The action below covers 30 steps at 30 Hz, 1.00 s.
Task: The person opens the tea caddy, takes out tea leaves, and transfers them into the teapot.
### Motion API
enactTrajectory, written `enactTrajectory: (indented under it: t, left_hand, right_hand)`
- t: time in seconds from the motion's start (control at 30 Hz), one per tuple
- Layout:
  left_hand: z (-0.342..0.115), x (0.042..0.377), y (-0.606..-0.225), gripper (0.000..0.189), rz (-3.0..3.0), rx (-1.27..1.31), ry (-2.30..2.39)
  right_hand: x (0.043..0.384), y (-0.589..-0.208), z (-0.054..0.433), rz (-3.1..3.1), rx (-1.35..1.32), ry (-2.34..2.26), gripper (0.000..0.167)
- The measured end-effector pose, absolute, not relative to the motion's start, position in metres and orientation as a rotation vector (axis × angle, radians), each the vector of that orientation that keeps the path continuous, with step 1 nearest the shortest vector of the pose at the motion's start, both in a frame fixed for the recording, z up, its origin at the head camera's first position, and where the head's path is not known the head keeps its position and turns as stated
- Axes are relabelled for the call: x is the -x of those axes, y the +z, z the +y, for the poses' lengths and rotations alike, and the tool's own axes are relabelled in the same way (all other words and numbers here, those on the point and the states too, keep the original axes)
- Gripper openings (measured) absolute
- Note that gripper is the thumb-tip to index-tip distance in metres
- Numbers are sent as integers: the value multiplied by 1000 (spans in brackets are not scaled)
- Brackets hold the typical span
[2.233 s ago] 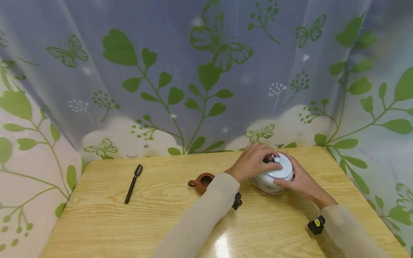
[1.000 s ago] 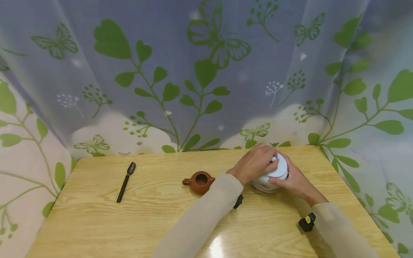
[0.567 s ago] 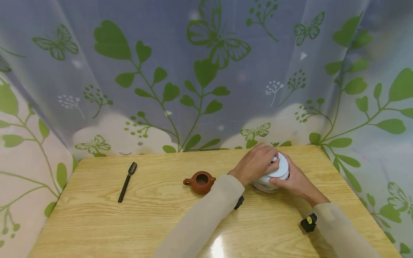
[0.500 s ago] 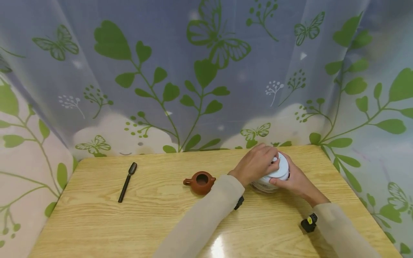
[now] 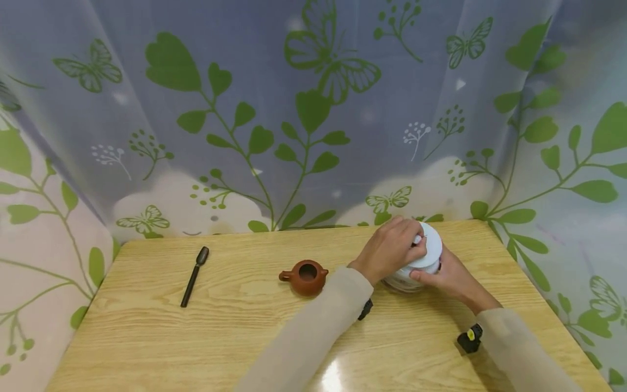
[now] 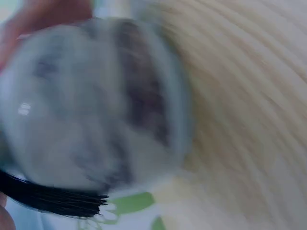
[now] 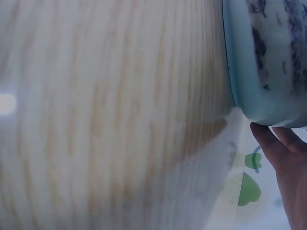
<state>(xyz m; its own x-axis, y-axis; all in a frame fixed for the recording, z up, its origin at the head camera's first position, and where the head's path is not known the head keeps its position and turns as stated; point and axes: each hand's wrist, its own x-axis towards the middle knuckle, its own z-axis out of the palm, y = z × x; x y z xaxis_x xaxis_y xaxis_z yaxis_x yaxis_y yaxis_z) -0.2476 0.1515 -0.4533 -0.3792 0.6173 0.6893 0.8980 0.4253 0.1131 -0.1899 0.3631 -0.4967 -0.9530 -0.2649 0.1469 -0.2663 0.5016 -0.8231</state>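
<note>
In the head view, the white jar [image 5: 413,267] is seen at the right rear of the wooden table [image 5: 196,337]; its lid [image 5: 428,251] is gripped from above by the curled fingers of the left hand [image 5: 392,247], while the jar's side is clasped by the right hand [image 5: 448,275], whose fingertips are hidden behind it. In the left wrist view, only a blurred white jar [image 6: 91,105] is shown close up, and the fingers cannot be made out. In the right wrist view, the jar [image 7: 268,57] is cut off at the upper right edge, with fingers [image 7: 283,153] just below it.
</note>
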Motion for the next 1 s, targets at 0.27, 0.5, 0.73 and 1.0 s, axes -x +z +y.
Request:
enactTrajectory:
  t: [0.27, 0.5, 0.73, 1.0]
  left_hand:
    - [149, 248, -436, 6, -2262, 1379, -963]
    - [144, 248, -430, 13, -2359, 1463, -1071]
    - [131, 242, -430, 18, -2383, 1525, -1030]
    - [111, 229, -424, 23, -2415, 1588, -1034]
  right_hand:
    - [188, -500, 364, -2662, -526, 1562, 77]
    - [189, -500, 364, -2672, -484, 1538, 79]
    - [189, -501, 366, -2623, -552, 1586, 105]
    - [190, -501, 368, -2641, -559, 1540, 110]
